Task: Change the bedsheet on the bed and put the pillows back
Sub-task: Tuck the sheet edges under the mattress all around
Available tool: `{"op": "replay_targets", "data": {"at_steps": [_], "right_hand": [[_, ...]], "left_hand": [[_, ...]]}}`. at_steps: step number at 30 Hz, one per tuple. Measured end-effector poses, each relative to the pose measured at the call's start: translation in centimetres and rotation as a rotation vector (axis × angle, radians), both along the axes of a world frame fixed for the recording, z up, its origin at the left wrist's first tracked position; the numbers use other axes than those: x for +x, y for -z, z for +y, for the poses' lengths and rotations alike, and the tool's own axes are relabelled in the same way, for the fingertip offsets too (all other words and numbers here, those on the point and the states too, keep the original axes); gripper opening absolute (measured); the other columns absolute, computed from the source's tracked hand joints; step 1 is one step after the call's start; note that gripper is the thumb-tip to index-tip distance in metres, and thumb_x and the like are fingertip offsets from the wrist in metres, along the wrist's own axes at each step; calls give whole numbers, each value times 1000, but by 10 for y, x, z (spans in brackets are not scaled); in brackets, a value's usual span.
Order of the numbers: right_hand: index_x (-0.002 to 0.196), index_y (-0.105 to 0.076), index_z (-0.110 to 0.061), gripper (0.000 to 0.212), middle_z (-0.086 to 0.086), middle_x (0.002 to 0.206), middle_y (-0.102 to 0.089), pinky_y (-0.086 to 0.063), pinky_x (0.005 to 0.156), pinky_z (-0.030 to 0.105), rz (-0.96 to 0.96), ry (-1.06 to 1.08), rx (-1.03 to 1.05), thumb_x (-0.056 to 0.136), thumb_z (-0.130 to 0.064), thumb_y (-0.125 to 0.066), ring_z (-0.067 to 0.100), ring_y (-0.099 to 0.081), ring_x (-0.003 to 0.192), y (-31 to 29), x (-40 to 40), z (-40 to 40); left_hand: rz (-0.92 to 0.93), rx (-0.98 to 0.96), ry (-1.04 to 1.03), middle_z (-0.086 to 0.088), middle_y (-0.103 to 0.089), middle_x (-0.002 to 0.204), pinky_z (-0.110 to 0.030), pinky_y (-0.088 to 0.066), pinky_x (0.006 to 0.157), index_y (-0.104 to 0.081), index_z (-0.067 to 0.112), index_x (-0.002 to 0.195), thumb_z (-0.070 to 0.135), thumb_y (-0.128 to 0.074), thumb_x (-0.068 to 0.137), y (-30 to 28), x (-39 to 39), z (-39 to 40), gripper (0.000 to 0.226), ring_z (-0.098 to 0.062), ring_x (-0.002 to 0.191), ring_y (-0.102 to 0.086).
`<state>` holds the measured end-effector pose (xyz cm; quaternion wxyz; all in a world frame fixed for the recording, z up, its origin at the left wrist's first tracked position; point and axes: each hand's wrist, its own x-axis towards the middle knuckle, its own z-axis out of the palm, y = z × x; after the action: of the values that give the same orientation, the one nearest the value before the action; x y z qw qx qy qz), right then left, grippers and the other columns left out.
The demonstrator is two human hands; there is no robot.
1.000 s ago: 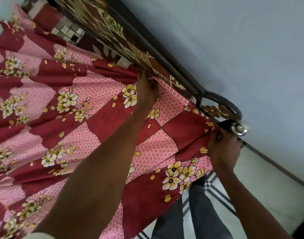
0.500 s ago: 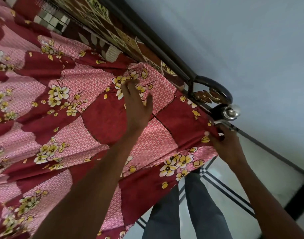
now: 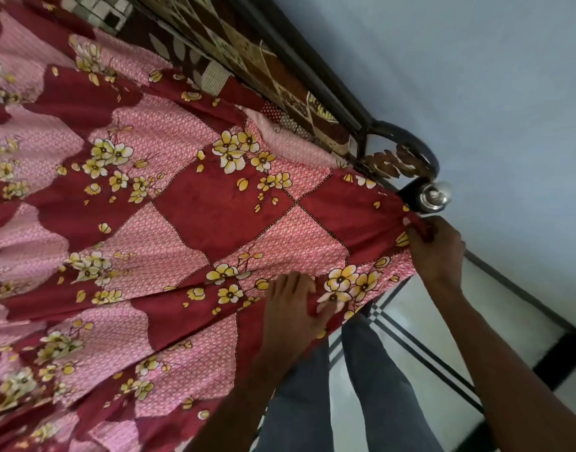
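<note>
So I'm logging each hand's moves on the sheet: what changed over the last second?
The left hand left the headboard side, slid back across the bedsheet and now presses flat at the near edge. The right hand stayed at the corner by the chrome knob, still gripping the sheet.

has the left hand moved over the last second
Yes. The left hand has slid across the bedsheet, away from the headboard toward the near edge of the bed. The right hand pinches the sheet corner by the bedpost knob.
</note>
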<state>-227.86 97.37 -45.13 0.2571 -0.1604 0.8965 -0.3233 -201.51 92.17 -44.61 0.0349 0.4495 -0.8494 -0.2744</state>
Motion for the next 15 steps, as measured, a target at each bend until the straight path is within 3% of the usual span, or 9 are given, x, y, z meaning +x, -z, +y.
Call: {"op": "replay_targets", "data": {"at_steps": [2, 4, 7, 11, 15], "right_hand": [[109, -72, -8, 29, 3, 86, -67, -37, 69, 28, -42, -31, -28, 98, -34, -68, 22, -61, 77, -1, 0, -2], [111, -73, -8, 29, 1, 91, -68, -38, 72, 27, -82, -42, -47, 98, -34, -67, 19, -61, 81, -1, 1, -2], [102, -73, -9, 25, 6, 86, -70, -38, 66, 29, -112, -38, -87, 100, -31, -63, 14, -57, 69, 0, 0, -1], [97, -74, -11, 24, 10, 81, -70, -42, 65, 31, -92, -33, -117, 100, -31, -62, 17, -57, 70, -3, -6, 7], [98, -76, -10, 21, 12, 84, -73, -51, 70, 39, -67, -49, -125, 100, -27, -63, 31, -65, 75, 4, -4, 13]], "left_hand": [[-123, 71, -6, 1, -59, 107, -40, -45, 93, -59, 21, 101, 56, -79, 74, 11, 14, 13, 49, -22, 104, -52], [-185, 115, 11, -2, -58, 119, -44, -49, 96, -60, 21, 111, 40, -80, 79, 19, 18, 18, 42, -27, 113, -53], [-151, 98, 35, -2, -65, 111, -36, -53, 76, -65, 17, 101, 14, -78, 84, 17, 16, 27, 21, -27, 99, -64], [-79, 198, 91, -3, -70, 98, -33, -53, 63, -64, 20, 102, 6, -80, 80, 2, 15, 79, 30, -23, 80, -68], [-31, 367, 57, -6, -66, 93, -40, -48, 69, -61, 20, 98, 2, -67, 87, 10, 5, 111, 21, -26, 81, -62]]}}
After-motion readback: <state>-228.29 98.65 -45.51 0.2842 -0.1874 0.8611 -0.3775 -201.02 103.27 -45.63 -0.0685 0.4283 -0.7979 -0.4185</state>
